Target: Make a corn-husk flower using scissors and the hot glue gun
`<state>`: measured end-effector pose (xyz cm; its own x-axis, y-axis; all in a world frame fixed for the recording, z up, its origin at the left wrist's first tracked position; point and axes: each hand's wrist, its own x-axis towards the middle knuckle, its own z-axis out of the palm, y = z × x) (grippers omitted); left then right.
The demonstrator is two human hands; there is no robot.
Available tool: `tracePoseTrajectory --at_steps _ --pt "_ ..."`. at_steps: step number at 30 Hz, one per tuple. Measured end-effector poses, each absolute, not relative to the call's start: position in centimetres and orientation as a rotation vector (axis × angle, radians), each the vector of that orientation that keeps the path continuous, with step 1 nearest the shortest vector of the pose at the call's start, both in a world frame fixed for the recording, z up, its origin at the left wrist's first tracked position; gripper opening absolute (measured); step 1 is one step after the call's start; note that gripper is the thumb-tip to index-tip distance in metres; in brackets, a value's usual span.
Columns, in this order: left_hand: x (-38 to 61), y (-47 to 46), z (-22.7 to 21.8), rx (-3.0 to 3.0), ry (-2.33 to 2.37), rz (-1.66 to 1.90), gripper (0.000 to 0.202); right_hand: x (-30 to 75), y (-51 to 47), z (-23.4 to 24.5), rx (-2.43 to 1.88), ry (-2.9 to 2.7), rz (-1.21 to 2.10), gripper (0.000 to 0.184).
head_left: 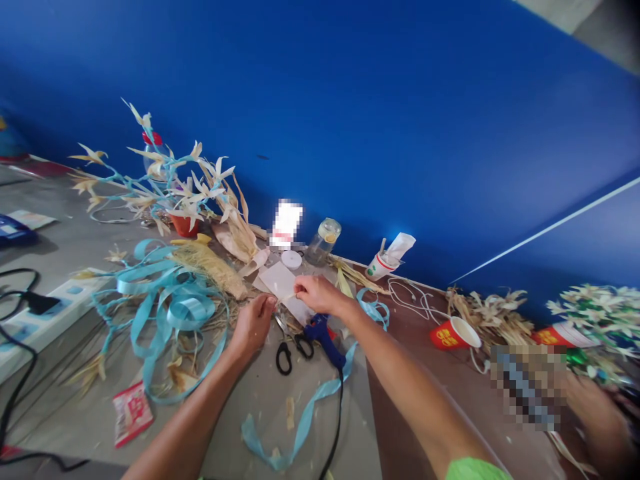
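Observation:
My left hand (256, 323) is closed in a pinch above the table; what its fingertips hold is too small to make out. Facing it, my right hand (317, 293) pinches a thin pale strip (287, 298) that points toward the left fingers. Beneath my hands lie white paper sheets (278, 280) and scissors with black handles (284, 359). A blue glue gun (327, 341) rests just below my right wrist, its cord running toward me. Left of my left hand are a loose heap of light-blue ribbon (193, 310) and a bundle of dry husk fibre (213, 267).
A red pot (185, 225) holds blue-wrapped branches with husk flowers (200, 190). A glass jar (325, 240), lit phone (287, 223) and white cup (381, 265) stand by the blue wall. A power strip (55, 317) lies left; a red paper cup (455, 333) and another person's arm (600, 413) are right.

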<state>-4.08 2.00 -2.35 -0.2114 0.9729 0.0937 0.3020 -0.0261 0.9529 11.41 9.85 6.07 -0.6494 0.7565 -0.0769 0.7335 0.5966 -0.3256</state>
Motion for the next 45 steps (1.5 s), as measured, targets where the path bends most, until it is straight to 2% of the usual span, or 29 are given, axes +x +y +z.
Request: tracePoseTrajectory --at_steps 6,12,17,22,29,35,45 --pt "-3.8 1.9 -1.2 1.181 1.236 1.227 0.030 11.6 10.0 6.7 -1.207 -2.759 0.524 0.012" --pt "-4.1 2.2 -0.7 0.899 1.040 1.368 0.026 11.9 10.0 7.3 -1.270 -2.719 0.631 0.027" --pt "-4.1 1.9 -0.3 0.769 0.982 1.399 0.025 12.3 10.0 7.3 -1.221 -2.641 0.853 0.018" --pt "-4.2 1.8 -0.4 0.709 0.847 1.381 0.020 12.3 10.0 7.6 -1.161 -2.600 1.056 0.018" --pt "-4.0 1.6 -0.1 0.596 0.721 1.350 0.035 11.8 9.8 8.2 -1.082 -2.522 1.235 0.019" --pt "-3.8 1.5 -0.2 0.569 0.707 1.273 0.021 11.7 9.7 8.4 -1.049 -2.473 1.363 0.023" --pt "-4.0 1.3 -0.1 0.543 0.640 1.189 0.016 11.7 9.7 8.8 -1.103 -2.371 1.453 0.019"
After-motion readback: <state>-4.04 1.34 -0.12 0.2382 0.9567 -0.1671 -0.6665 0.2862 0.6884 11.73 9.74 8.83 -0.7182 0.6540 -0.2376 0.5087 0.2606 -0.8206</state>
